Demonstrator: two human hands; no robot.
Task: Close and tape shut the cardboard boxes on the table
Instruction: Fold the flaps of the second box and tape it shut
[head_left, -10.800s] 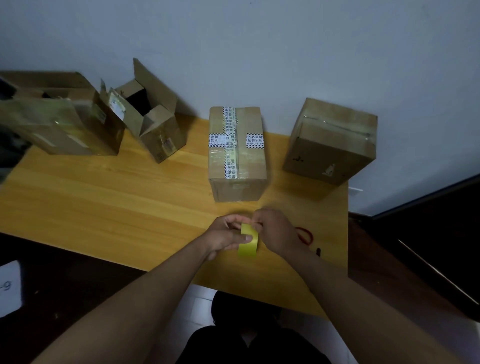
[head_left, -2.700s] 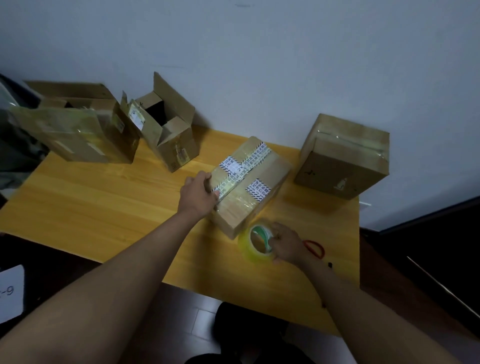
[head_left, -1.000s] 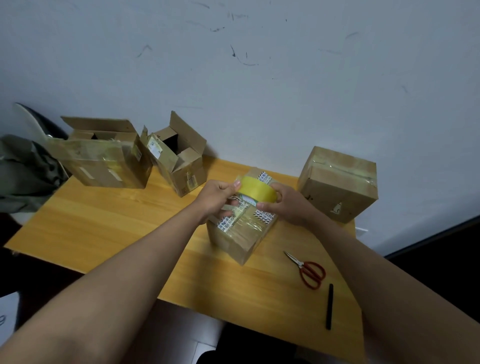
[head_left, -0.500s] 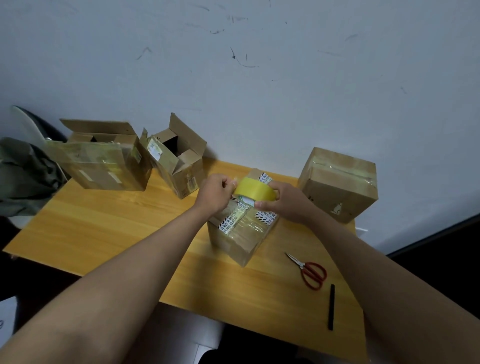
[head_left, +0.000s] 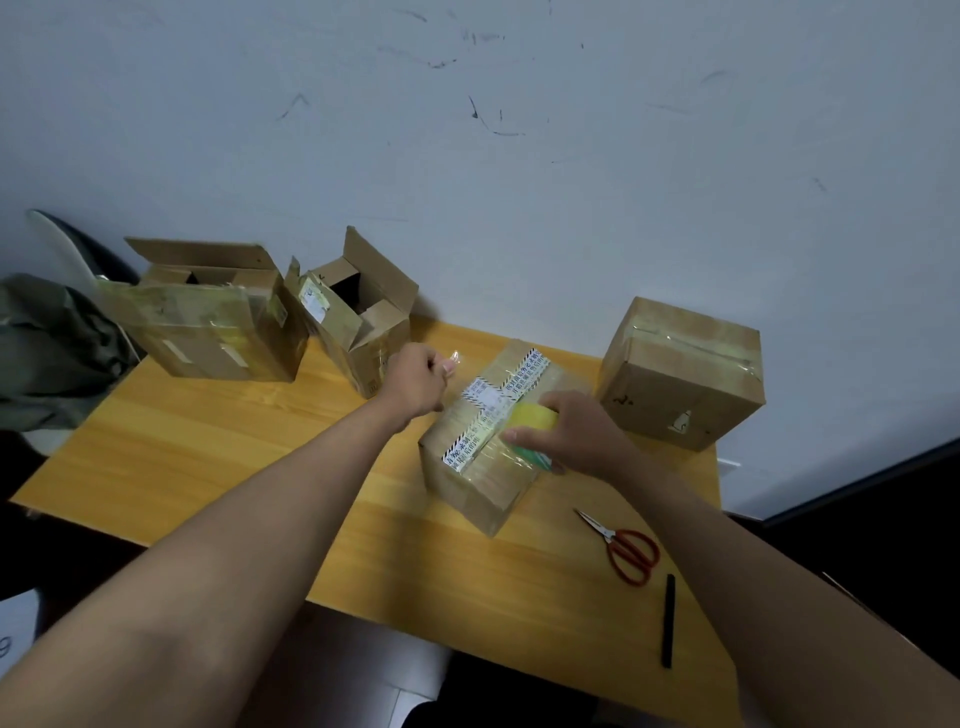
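Since half a second ago the two hands have drawn apart: the left hand (head_left: 415, 382) has moved to the left of the middle box (head_left: 493, 436), its grip pinching the clear tape end (head_left: 453, 358), while the right hand (head_left: 576, 434) has lowered the yellow tape roll (head_left: 531, 418) onto the box top, fingers curled round it. The stretch of tape between the hands is too clear to make out, and the roll is partly hidden under the right palm. The box sits at the frame's centre on a yellow wooden tabletop (head_left: 234, 452) against a scuffed pale wall (head_left: 519, 156). At upper left stand two open boxes, a large one (head_left: 218, 322) and a smaller one (head_left: 358, 317); a sealed box (head_left: 680, 374) stands at right. Red scissors (head_left: 626, 551) and a black pen (head_left: 668, 618) lie at lower right. A grey-green cloth (head_left: 47, 353) is cut off at the left edge.
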